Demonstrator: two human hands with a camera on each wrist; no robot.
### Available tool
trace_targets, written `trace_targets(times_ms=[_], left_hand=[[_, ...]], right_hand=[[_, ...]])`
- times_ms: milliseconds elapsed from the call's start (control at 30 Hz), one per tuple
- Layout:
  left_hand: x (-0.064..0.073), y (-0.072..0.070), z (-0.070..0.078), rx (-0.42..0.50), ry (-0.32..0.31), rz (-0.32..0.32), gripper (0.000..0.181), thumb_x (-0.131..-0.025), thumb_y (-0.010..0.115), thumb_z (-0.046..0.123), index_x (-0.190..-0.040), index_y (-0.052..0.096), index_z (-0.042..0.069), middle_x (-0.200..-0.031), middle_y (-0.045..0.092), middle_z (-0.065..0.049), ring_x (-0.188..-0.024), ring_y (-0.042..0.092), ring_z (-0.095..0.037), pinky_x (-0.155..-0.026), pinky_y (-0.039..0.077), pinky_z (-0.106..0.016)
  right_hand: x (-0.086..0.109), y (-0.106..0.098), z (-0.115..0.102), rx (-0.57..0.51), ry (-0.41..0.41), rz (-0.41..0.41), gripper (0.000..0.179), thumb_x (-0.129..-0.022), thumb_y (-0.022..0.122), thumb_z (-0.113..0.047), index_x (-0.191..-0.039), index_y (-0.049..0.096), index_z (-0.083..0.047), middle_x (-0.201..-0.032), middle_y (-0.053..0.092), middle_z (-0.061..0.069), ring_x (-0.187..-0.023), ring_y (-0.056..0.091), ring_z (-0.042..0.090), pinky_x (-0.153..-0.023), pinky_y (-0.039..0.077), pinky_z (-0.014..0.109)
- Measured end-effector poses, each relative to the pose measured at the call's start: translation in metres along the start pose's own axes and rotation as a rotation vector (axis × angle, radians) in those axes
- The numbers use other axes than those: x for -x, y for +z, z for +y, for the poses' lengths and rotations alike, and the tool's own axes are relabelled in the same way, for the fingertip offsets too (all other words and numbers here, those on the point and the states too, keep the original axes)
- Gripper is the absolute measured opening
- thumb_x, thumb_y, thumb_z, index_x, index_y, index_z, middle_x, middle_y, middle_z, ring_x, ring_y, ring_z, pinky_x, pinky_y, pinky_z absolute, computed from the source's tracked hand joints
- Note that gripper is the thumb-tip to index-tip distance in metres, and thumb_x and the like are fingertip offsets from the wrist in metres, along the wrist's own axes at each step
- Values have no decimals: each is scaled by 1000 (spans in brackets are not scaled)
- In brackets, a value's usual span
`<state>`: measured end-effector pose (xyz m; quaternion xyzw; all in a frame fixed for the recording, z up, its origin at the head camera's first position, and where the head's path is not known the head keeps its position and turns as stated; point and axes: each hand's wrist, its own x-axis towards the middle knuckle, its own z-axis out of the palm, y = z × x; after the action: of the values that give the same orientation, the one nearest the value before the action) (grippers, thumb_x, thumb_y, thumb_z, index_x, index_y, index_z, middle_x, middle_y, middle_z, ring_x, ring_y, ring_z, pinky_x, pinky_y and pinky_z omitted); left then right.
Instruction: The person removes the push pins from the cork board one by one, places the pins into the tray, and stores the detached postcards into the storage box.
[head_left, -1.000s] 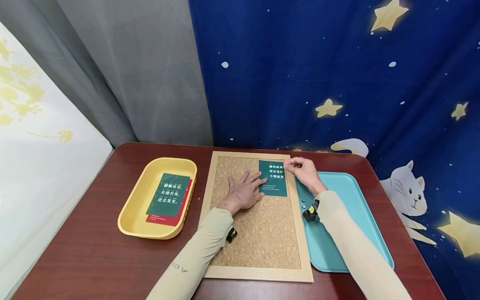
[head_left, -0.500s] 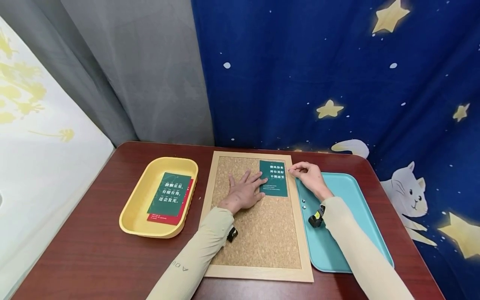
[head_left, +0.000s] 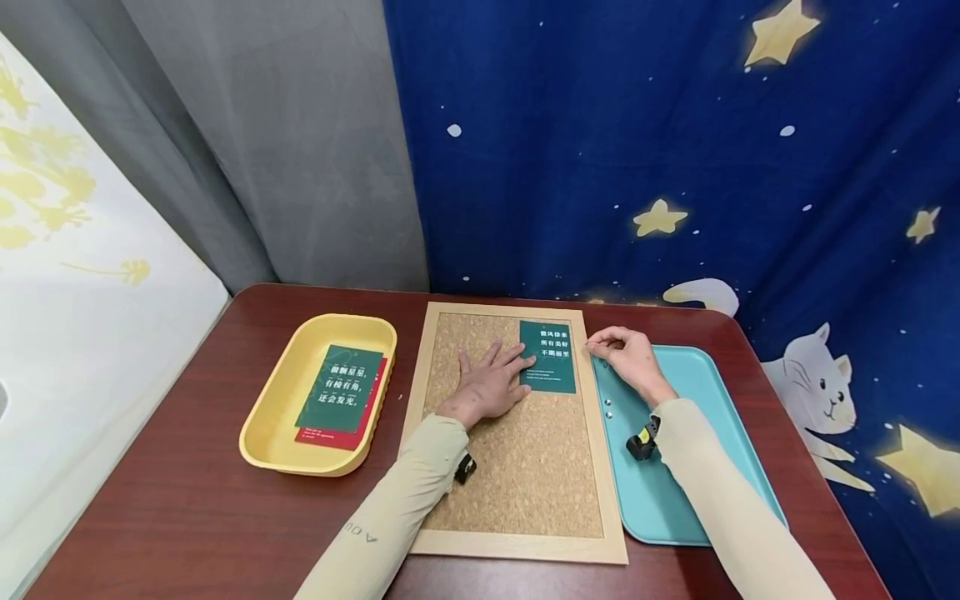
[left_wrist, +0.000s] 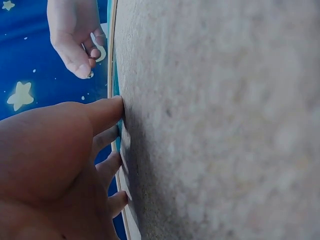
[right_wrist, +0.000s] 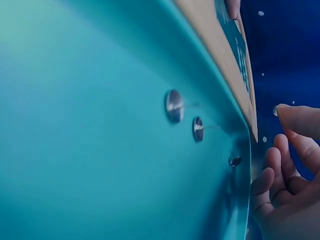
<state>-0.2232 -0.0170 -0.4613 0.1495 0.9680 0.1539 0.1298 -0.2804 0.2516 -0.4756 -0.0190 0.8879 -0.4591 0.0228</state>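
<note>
In the head view a green card [head_left: 553, 377] with white writing lies at the top right of a wood-framed cork board [head_left: 536, 467]. My left hand [head_left: 487, 390] rests flat on the cork with its fingers spread, some fingertips on the card's left side. Just off the frame's right edge my right hand [head_left: 630, 358] pinches a small shiny thumbtack [right_wrist: 276, 110] between thumb and index finger, above the teal tray [head_left: 705, 433]. Inside that tray lie several metal thumbtacks, among them a large-looking thumbtack [right_wrist: 174, 106] and a smaller-looking thumbtack [right_wrist: 198, 129] in the right wrist view.
Left of the board stands a yellow bin [head_left: 258, 454], holding a green card [head_left: 337, 392] on top of a red card [head_left: 330, 438]. All of it stands on a dark red-brown table [head_left: 187, 517]. Curtains hang behind the table's far edge.
My right hand has drawn away from the card's upper right corner, moving right past the frame to over the tray's edge. The left hand has stayed in place.
</note>
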Motion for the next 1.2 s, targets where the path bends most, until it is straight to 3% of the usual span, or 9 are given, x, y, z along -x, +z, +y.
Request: trace_targets(times_ms=[600, 1200], left_hand=[[0, 1, 1, 4, -1, 8, 56, -107, 53, 46, -160, 39, 37, -175, 22, 12, -166, 9, -24, -125, 3, -77], [-1, 1, 1, -6, -8, 6, 56, -107, 53, 48, -160, 40, 38, -175, 22, 13, -166, 10, -24, -125, 3, -77]], right_hand=[[14, -11, 10, 81, -40, 5, 12, -99, 72, -18, -106, 78, -10, -109, 75, 15, -86, 62, 22, -67, 51, 26], [23, -17, 14, 93, -9, 24, 12, -93, 79, -18, -101, 80, -9, -107, 75, 15, -84, 64, 17, -67, 51, 23]])
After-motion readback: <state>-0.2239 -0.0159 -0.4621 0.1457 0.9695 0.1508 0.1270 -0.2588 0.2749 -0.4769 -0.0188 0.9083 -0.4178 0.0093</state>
